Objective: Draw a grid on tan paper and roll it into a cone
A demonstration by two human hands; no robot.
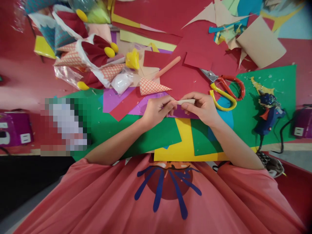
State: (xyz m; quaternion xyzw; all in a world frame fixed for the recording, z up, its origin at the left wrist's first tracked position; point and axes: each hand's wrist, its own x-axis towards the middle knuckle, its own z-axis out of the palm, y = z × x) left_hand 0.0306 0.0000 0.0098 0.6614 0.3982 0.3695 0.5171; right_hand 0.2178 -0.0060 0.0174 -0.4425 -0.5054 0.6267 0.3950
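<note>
Between my two hands is a small beige roll [187, 101], apparently of thin craft sheet. My left hand [159, 111] pinches its left end, fingers closed. At its right end, the thumb and curled fingers of my right hand [203, 108] grip it. Just beyond my left hand lies a red-and-white checked cone [154, 87], with a peach rolled stick [168, 67] behind it. Scissors [223, 85] with red and yellow handles rest beside my right hand, blades partly apart. Part of the roll is hidden by my fingers.
Finished-looking cones with red felt and yellow pieces [95, 52] crowd the left. A blue glue gun [266, 113] with a cord sits at right. Red sheets [195, 78], beige scraps [262, 42] and a green sheet [126, 136] overlap on the table. A pixelated patch covers something at left.
</note>
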